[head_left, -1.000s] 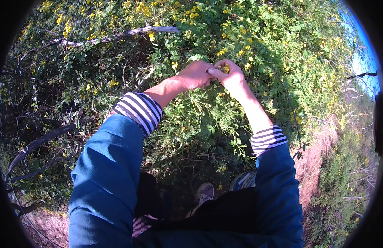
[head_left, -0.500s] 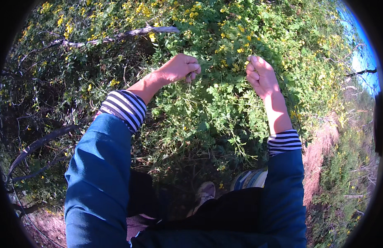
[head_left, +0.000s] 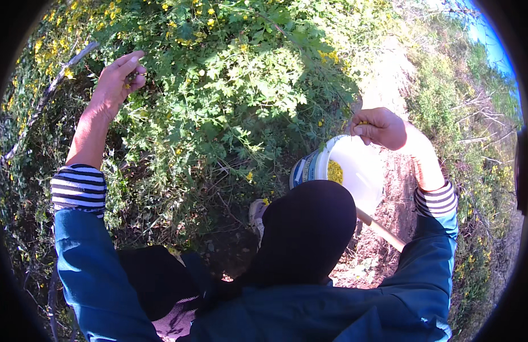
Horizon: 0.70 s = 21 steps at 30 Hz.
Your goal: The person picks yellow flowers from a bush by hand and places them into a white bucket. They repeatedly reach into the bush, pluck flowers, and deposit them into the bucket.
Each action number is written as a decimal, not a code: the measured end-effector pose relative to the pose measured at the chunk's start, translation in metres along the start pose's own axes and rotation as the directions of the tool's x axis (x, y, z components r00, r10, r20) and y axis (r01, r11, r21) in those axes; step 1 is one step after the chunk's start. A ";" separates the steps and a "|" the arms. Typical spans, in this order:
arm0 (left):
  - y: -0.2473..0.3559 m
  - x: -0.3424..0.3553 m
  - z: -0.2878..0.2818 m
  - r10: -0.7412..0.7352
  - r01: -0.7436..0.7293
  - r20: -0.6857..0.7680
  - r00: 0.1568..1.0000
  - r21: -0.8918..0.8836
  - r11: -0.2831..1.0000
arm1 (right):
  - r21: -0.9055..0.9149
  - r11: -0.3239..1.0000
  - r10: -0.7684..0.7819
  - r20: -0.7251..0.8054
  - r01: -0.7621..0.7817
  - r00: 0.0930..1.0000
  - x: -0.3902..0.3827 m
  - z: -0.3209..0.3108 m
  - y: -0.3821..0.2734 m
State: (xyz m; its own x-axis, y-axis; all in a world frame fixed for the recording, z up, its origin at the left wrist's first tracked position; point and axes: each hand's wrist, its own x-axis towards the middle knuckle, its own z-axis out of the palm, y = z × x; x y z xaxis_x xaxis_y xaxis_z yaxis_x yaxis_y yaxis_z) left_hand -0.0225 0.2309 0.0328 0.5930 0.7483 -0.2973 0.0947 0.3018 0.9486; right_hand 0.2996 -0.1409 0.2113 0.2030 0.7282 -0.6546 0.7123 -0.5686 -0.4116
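My right hand (head_left: 381,128) is above the rim of a white bucket (head_left: 358,171), its fingers pinched round small yellow flowers. A pile of yellow flowers (head_left: 334,172) shows inside the bucket, which leans with its mouth toward the right; blue marks cover its outer side. Far to the left, my left hand (head_left: 119,80) is raised beside the leafy bush (head_left: 258,74), fingers curled. Small dark or yellowish bits show in its palm, too small to name. Yellow blossoms (head_left: 110,11) dot the bush.
A pale wooden handle (head_left: 381,229) sticks out beside the bucket. My dark-clad knee (head_left: 309,228) and a shoe (head_left: 256,216) are below it. A bare branch (head_left: 47,94) crosses the upper left. Reddish-brown dirt (head_left: 395,182) runs along the right, with scrub beyond.
My right hand has moved right and down from the bush to above the bucket. The left hand has moved farther left. The view has shifted rightward, bringing the bucket's mouth into sight.
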 end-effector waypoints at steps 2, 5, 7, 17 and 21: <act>0.002 -0.002 -0.005 0.032 -0.024 0.064 0.997 -0.109 0.994 | -0.010 0.994 0.105 -0.031 -0.106 0.994 -0.005 0.011 0.037; 0.003 -0.007 -0.007 0.111 -0.065 0.160 0.981 -0.268 0.961 | -0.197 0.857 0.494 0.049 -0.477 0.868 -0.008 0.035 0.057; 0.003 -0.008 -0.006 0.113 -0.039 0.182 0.977 -0.365 0.930 | -0.593 0.779 0.217 -0.049 -0.203 0.975 -0.009 0.047 0.040; 0.007 -0.007 -0.003 0.086 -0.007 0.160 0.983 -0.439 0.898 | 0.542 0.627 -0.544 -0.209 0.559 0.813 0.153 0.047 -0.209; 0.008 -0.006 -0.011 0.104 -0.035 0.108 0.989 -0.508 0.861 | 0.743 0.660 -0.162 0.001 0.108 0.987 0.250 0.092 -0.230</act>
State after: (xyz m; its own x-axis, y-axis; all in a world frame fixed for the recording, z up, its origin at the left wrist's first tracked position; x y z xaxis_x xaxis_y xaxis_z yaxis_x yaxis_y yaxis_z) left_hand -0.0339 0.2349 0.0413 0.6825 0.7075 -0.1835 -0.3452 0.5333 0.7723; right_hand 0.1250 0.1367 0.0841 0.0842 0.8106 -0.5796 -0.0075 -0.5811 -0.8138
